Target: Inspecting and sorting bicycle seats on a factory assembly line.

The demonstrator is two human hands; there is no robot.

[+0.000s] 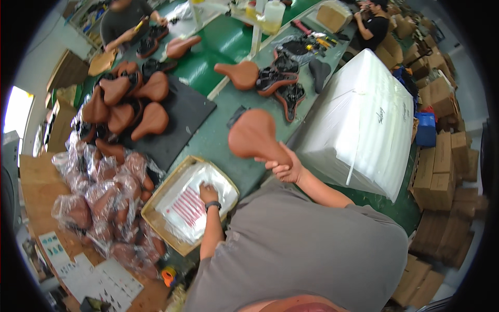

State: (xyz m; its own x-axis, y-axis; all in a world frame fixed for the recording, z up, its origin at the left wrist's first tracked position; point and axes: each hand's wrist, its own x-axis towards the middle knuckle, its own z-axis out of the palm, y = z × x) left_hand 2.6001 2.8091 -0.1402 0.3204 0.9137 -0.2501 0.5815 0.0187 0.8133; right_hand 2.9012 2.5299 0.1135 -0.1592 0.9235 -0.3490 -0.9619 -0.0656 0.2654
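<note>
My right hand [287, 165] grips a brown bicycle saddle [253, 132] by its narrow nose. The saddle is held up over the green table, its smooth top toward me, with a dark part showing behind its wide end. My left hand [209, 193], with a dark band on the wrist, reaches into a shallow yellowish box [149, 213]. Its bent fingers pinch at the top of a stack of clear plastic bags [183, 208] with red printing; the fingertips are partly hidden.
Brown saddles wrapped in clear plastic [112, 192] pile up left of the box. Bare saddles [154, 120] lie on a black mat [195, 106]; more saddles [240, 74] lie farther back. A large white wrapped stack [358, 119] stands at right. Two people work across the table.
</note>
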